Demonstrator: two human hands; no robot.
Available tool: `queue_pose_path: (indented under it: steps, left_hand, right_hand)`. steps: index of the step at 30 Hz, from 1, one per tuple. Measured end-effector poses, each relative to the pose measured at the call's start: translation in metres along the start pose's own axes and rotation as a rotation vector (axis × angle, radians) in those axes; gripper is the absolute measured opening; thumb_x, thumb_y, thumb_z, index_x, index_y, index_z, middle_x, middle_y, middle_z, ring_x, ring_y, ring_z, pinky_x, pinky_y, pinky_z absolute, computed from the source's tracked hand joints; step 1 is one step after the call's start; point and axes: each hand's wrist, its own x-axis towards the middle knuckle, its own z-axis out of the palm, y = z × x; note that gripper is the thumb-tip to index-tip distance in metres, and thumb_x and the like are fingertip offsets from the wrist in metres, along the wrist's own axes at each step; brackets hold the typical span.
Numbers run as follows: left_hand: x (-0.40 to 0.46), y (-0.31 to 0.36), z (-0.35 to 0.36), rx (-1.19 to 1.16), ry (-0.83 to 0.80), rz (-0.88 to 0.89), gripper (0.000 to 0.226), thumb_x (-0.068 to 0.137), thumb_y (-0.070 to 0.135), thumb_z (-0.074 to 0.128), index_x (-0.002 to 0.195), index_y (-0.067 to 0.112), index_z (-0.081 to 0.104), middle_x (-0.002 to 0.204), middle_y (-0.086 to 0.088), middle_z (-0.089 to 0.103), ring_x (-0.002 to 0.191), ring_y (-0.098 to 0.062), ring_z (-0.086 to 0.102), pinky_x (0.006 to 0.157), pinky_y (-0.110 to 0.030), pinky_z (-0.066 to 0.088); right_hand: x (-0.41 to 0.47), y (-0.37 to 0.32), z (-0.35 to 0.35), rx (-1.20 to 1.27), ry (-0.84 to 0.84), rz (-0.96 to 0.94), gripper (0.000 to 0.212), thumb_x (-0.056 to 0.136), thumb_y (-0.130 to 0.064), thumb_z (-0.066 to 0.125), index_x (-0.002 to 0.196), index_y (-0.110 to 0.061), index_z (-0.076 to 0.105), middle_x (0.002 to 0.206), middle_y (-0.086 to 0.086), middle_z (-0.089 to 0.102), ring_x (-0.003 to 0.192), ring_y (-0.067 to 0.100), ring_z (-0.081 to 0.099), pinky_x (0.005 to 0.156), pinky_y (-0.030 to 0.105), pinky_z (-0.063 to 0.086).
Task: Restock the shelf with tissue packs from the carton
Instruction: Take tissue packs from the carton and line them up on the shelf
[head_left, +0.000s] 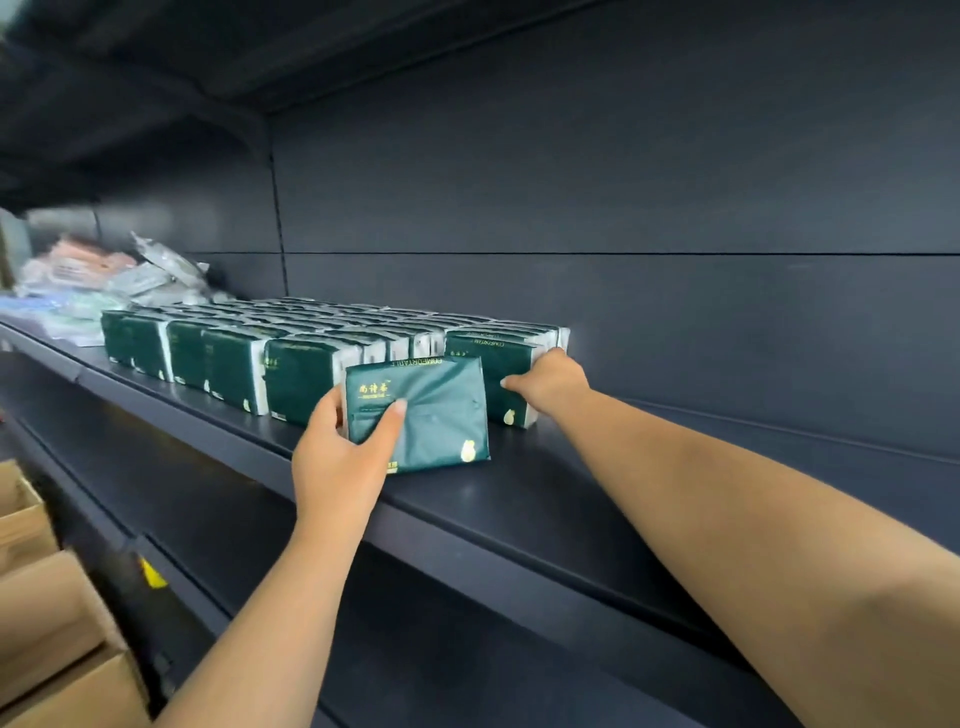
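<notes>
Green tissue pack (426, 410), long axis leftward, tilting in the pinching left hand (337, 457) beside the row (291, 358), right hand (550, 379) curling around the end pack (498, 358).

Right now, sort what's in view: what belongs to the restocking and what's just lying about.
Part of the job:
- green tissue pack, held by the left hand
- shelved rows of packs, right hand on the end stack
- shelf
- cardboard cartons

Lying about:
- mixed wrapped goods at the far left
</notes>
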Motion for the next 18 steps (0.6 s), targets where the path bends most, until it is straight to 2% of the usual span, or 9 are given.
queue_pose_path:
  steps: [2, 4, 6, 9, 12, 13, 14, 16, 18]
  left_hand:
    - [-0.001, -0.001, 0.0, -0.006, 0.078, 0.009, 0.017, 0.083, 0.028, 0.065, 0.097, 0.026, 0.056, 0.082, 0.02, 0.055, 0.076, 0.001, 0.054, 0.061, -0.006, 0.036]
    - [-0.002, -0.002, 0.001, 0.009, 0.179, -0.005, 0.017, 0.084, 0.029, 0.064, 0.085, 0.027, 0.048, 0.076, 0.015, 0.047, 0.073, -0.009, 0.047, 0.055, -0.014, 0.031]
    - [-0.003, -0.005, 0.002, 0.009, 0.244, -0.01, 0.026, 0.084, 0.031, 0.064, 0.08, 0.021, 0.04, 0.071, 0.009, 0.037, 0.067, -0.011, 0.04, 0.056, -0.019, 0.027]
    - [-0.002, -0.007, 0.004, 0.017, 0.24, -0.016, 0.029, 0.084, 0.031, 0.064, 0.098, 0.013, 0.045, 0.079, 0.006, 0.039, 0.075, -0.014, 0.041, 0.069, -0.022, 0.032]
    - [-0.001, -0.007, 0.004, 0.013, 0.233, -0.014, 0.036, 0.084, 0.031, 0.064, 0.108, 0.011, 0.047, 0.09, 0.003, 0.045, 0.083, -0.016, 0.044, 0.074, -0.024, 0.034]
    - [-0.001, -0.006, 0.004, 0.008, 0.231, -0.015, 0.035, 0.084, 0.032, 0.064, 0.108, 0.011, 0.048, 0.091, 0.002, 0.045, 0.084, -0.016, 0.045, 0.075, -0.025, 0.035]
    - [-0.002, -0.006, 0.003, 0.0, 0.227, -0.02, 0.035, 0.084, 0.032, 0.064, 0.108, 0.011, 0.049, 0.091, 0.002, 0.046, 0.085, -0.016, 0.046, 0.076, -0.026, 0.036]
    - [-0.001, -0.007, 0.001, -0.036, 0.212, -0.024, 0.032, 0.084, 0.032, 0.064, 0.107, 0.014, 0.051, 0.093, 0.003, 0.052, 0.088, -0.016, 0.05, 0.078, -0.027, 0.039]
    - [-0.001, -0.007, 0.0, -0.096, 0.188, -0.015, 0.026, 0.083, 0.029, 0.064, 0.105, 0.018, 0.054, 0.091, 0.008, 0.058, 0.088, -0.012, 0.055, 0.08, -0.026, 0.042]
  right_hand:
    - [0.004, -0.005, 0.007, -0.031, -0.014, -0.011, 0.037, 0.087, -0.033, 0.064, 0.101, -0.006, 0.042, 0.068, 0.0, 0.043, 0.085, 0.026, 0.056, 0.058, 0.026, 0.036]
    - [0.006, -0.007, 0.012, -0.04, -0.02, -0.02, 0.037, 0.087, -0.035, 0.063, 0.097, -0.007, 0.04, 0.066, 0.0, 0.041, 0.079, 0.023, 0.049, 0.054, 0.027, 0.035]
    - [0.007, -0.008, 0.015, -0.027, -0.019, -0.026, 0.036, 0.088, -0.035, 0.061, 0.096, -0.007, 0.041, 0.069, 0.001, 0.045, 0.079, 0.022, 0.048, 0.049, 0.025, 0.033]
    - [0.006, -0.01, 0.016, -0.008, 0.004, -0.028, 0.046, 0.09, -0.035, 0.059, 0.116, 0.0, 0.043, 0.097, 0.01, 0.061, 0.082, 0.024, 0.053, 0.064, 0.025, 0.039]
    - [-0.002, -0.013, 0.013, -0.023, -0.012, 0.005, 0.06, 0.09, -0.038, 0.058, 0.128, 0.002, 0.035, 0.101, 0.012, 0.063, 0.07, 0.019, 0.054, 0.066, 0.026, 0.041]
    - [-0.003, -0.013, 0.012, -0.017, -0.017, 0.02, 0.067, 0.089, -0.041, 0.058, 0.132, 0.002, 0.031, 0.111, 0.013, 0.06, 0.077, 0.019, 0.057, 0.071, 0.027, 0.042]
    - [-0.005, -0.013, 0.01, 0.008, 0.003, 0.023, 0.075, 0.088, -0.045, 0.059, 0.137, 0.0, 0.025, 0.125, 0.014, 0.052, 0.097, 0.022, 0.057, 0.08, 0.029, 0.042]
    - [-0.011, -0.014, 0.003, 0.064, 0.14, -0.049, 0.085, 0.087, -0.049, 0.058, 0.144, -0.003, 0.016, 0.144, 0.013, 0.032, 0.13, 0.029, 0.036, 0.099, 0.036, 0.034]
    - [-0.022, -0.019, -0.007, 0.109, 0.261, -0.208, 0.082, 0.088, -0.049, 0.056, 0.146, -0.007, 0.017, 0.145, 0.011, 0.029, 0.134, 0.027, 0.027, 0.105, 0.036, 0.028]
